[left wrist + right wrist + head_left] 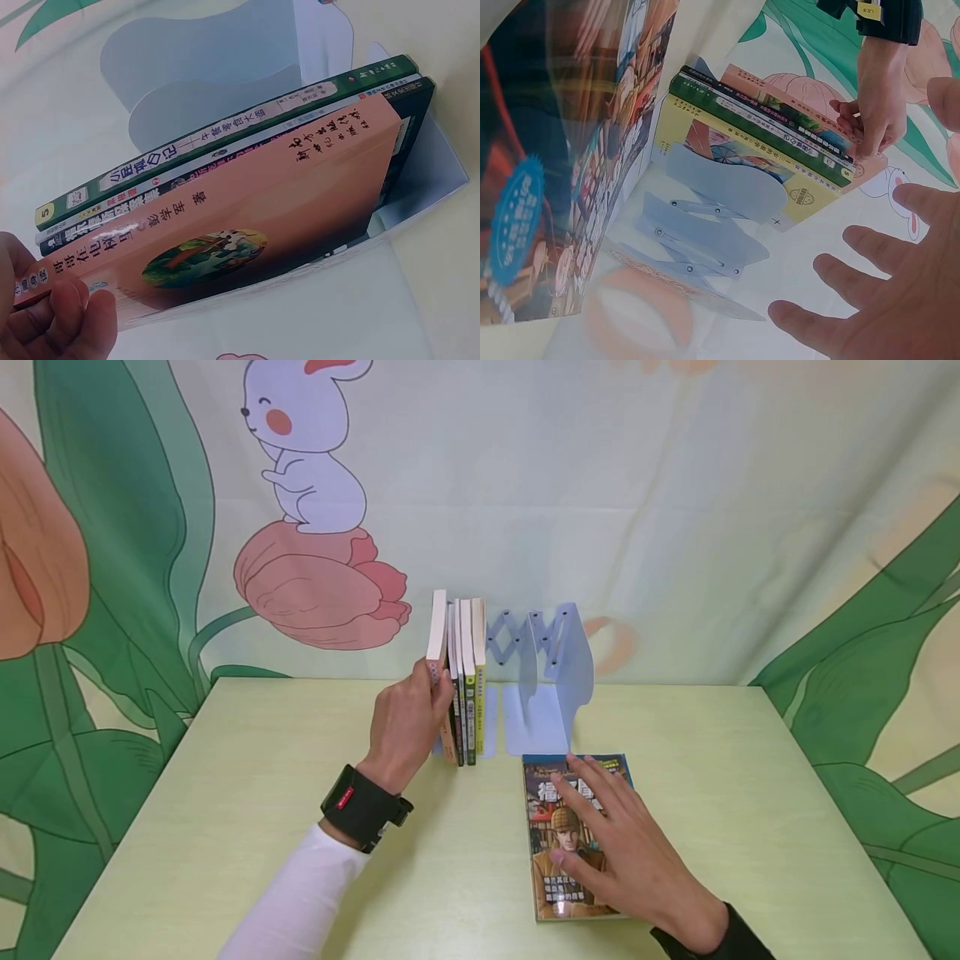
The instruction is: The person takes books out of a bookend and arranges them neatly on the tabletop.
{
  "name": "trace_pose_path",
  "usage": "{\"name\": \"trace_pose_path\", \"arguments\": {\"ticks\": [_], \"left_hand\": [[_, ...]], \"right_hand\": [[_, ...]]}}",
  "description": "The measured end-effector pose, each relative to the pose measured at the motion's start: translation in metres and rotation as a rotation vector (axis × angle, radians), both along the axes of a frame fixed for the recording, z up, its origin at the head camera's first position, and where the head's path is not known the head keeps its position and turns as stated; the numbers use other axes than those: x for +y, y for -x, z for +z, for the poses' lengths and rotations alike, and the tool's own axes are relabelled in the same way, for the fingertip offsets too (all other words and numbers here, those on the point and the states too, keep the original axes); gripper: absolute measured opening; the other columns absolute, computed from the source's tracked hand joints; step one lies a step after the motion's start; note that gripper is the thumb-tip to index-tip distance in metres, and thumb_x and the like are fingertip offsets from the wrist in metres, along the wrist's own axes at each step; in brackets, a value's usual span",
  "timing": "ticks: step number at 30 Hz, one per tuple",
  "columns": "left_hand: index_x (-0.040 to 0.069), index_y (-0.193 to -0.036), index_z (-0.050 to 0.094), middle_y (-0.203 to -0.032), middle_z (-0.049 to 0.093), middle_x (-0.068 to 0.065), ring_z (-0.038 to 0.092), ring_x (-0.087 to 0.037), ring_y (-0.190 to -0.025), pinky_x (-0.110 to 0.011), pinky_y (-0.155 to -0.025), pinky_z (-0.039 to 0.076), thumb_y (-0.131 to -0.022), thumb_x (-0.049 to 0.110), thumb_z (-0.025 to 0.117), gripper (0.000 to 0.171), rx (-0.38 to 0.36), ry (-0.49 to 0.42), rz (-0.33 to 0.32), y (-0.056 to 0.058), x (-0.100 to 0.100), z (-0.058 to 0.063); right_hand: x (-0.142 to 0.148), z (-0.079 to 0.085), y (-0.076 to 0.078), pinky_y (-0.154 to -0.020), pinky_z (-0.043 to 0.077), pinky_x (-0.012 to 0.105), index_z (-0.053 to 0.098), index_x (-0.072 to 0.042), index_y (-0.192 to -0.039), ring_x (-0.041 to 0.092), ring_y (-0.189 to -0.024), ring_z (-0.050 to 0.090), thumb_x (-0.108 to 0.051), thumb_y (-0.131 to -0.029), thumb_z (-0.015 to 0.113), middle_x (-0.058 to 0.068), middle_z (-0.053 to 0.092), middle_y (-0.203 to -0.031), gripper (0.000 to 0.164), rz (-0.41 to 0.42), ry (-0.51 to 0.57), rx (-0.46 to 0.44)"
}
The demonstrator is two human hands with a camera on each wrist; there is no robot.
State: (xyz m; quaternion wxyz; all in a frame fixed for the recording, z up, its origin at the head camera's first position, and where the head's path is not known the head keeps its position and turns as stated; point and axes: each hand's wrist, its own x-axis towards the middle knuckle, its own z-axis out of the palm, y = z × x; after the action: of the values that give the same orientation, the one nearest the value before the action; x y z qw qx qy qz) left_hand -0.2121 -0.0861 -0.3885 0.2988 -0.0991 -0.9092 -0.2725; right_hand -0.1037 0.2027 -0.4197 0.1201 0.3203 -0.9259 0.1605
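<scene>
Container, one: an expanding light-blue book rack of thin upright panels joined by a riveted folding lattice [579,668], set near the back edge of the pale yellow-green table [225,777], before a cloth backdrop printed with flowers and a white rabbit [487,460].

Contents, left end of the rack: a row of upright books, spines to the front. From the left I list a salmon-pink paperback with an oval picture on its cover [247,217]; a black-spined book with coloured lettering [765,110]; a thin pale-spined one; a green-spined book marked 5 [225,142]; and a yellow-covered book [799,195]. The salmon-pink paperback tilts slightly, its upper end rising above its neighbours.

Left hand [405,727], black band at the wrist: thumb and fingers pinch the salmon-pink paperback near its upper end.

Outside the rack, one item: a dark, glossy picture-covered book showing a figure in a checked cap [566,827], flat on the table in front of the rack's right end.

Right hand [626,843]: fingers spread apart, over that flat book; I cannot tell whether any fingertip touches the cover. The two hands are well apart.
</scene>
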Motion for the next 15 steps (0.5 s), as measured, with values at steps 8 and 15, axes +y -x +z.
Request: {"name": "trace_pose_path", "arguments": {"ticks": [8, 15], "left_hand": [[0.000, -0.092, 0.055, -0.056, 0.053, -0.003, 0.045, -0.013, -0.044, -0.023, -0.043, 0.028, -0.103, 0.022, 0.046, 0.026, 0.054, 0.017, 0.002, 0.0004, -0.0015, 0.0029], [0.001, -0.090, 0.055, -0.055, 0.052, -0.004, 0.044, -0.014, -0.044, -0.024, -0.043, 0.027, -0.103, 0.021, 0.047, 0.025, 0.096, 0.007, 0.001, -0.0001, -0.0010, 0.0068]], "right_hand": [[0.0010, 0.0002, -0.0002, -0.117, 0.020, 0.057, 0.026, -0.026, -0.156, 0.026, -0.152, 0.020, -0.045, -0.092, 0.064, 0.001, 0.019, -0.165, 0.077, -0.006, -0.002, -0.015], [0.0015, -0.0008, 0.0002, -0.117, 0.020, 0.057, 0.028, -0.026, -0.156, 0.026, -0.151, 0.021, -0.047, -0.094, 0.062, 0.002, 0.020, -0.165, 0.074, -0.010, 0.003, -0.008]]}}
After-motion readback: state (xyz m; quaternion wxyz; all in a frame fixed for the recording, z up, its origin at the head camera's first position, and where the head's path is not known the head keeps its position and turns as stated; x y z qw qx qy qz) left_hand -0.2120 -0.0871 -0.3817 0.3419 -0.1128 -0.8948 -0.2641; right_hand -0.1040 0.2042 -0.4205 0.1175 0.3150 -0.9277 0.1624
